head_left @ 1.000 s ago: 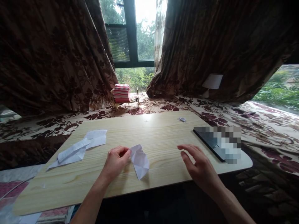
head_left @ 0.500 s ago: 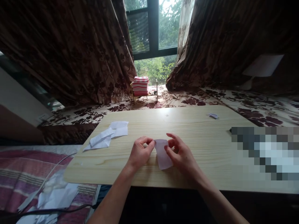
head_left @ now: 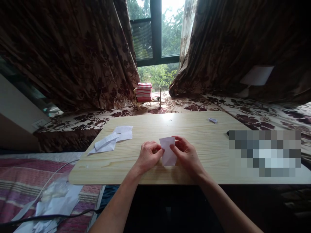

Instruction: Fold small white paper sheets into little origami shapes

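A small folded white paper (head_left: pixel 167 150) stands tilted up off the light wooden table (head_left: pixel 199 136), between both hands. My left hand (head_left: pixel 148 156) pinches its left edge with curled fingers. My right hand (head_left: pixel 186 154) pinches its right edge, thumb and forefinger on the sheet. Both hands rest low over the table's near middle.
Folded white paper pieces (head_left: pixel 110 141) lie at the table's left. A tiny paper scrap (head_left: pixel 213 120) sits at the far right, beside a blurred dark object (head_left: pixel 264 152). A striped stack on a small rack (head_left: pixel 143 92) stands by the window. Cable and crumpled paper (head_left: pixel 52 204) lie lower left.
My right hand came in from the right and took hold of the paper; both hands have since raised its top edge slightly. The view has shifted left.
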`<state>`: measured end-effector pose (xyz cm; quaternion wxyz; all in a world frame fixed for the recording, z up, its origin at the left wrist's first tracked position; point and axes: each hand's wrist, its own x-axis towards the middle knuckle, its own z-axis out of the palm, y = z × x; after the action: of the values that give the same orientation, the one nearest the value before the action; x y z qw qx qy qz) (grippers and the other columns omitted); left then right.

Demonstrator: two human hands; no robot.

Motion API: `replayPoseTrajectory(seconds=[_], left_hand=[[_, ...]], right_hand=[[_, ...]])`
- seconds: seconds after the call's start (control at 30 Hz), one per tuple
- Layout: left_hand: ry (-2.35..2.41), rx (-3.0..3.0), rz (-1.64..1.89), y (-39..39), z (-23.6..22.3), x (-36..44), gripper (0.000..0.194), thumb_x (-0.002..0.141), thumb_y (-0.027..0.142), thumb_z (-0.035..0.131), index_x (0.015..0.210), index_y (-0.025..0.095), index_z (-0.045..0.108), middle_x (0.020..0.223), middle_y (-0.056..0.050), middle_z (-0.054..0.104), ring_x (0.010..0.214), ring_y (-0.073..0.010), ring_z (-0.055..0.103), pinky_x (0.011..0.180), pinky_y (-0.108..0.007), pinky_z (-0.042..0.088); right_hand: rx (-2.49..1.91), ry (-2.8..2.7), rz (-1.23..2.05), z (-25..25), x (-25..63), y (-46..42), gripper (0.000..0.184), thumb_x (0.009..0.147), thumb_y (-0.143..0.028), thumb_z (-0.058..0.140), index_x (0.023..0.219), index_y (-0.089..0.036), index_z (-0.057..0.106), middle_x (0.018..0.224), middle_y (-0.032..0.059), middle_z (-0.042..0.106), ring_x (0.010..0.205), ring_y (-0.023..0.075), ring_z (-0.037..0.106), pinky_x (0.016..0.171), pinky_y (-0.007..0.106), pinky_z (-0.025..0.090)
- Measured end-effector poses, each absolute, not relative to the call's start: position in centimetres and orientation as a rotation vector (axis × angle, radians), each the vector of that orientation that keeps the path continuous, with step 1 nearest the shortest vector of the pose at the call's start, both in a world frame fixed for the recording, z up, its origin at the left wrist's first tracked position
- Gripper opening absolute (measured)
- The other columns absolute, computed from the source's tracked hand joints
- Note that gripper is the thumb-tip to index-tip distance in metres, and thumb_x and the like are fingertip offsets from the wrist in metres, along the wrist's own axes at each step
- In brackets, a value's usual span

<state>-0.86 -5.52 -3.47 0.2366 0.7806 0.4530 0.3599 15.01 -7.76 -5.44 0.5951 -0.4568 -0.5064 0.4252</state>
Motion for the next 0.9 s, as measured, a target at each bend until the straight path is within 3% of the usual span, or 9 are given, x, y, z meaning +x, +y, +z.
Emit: replayPoseTrajectory(seconds=[0.27,0.53,0.9], left_hand=[[1.241,2.062,1.045,-5.39,-3.71,-0.92,0.014,0.075,0.019,0.058,0.061,0.017,0.059,0.071,-0.002,0.063,0.075,-0.0159,0.057,0.075,-0.028,0.044],[1.241,2.003,1.069,-5.49,-3.60,-0.95,0.015,0.076,0.020,0.055,0.061,0.018,0.058,0.072,-0.002,0.063,0.076,-0.0159,0.058,0.075,-0.027,0.045],[1.225,1.964,1.067,-5.45,-3.77,-1.09,0.019,0.077,0.024,0.055,0.060,0.017,0.054,0.070,-0.001,0.063,0.072,-0.0149,0.058,0.069,-0.025,0.046]], right_hand=[[-1.151,-1.234,0.943,-5.43,14.86,-7.85,0.032,0.074,-0.040,0.062,0.097,-0.017,0.059,0.076,0.0034,0.063,0.060,0.0144,0.056,0.054,0.027,0.045],[-1.204,-1.247,0.896,-5.77,14.94,-7.79,0.042,0.075,-0.038,0.061,0.109,-0.015,0.056,0.080,0.0052,0.064,0.065,0.0157,0.058,0.057,0.029,0.047],[-1.174,-1.294,0.905,-5.50,14.73,-8.17,0.041,0.076,-0.036,0.060,0.111,-0.016,0.056,0.083,0.0055,0.064,0.067,0.0156,0.058,0.058,0.029,0.049]])
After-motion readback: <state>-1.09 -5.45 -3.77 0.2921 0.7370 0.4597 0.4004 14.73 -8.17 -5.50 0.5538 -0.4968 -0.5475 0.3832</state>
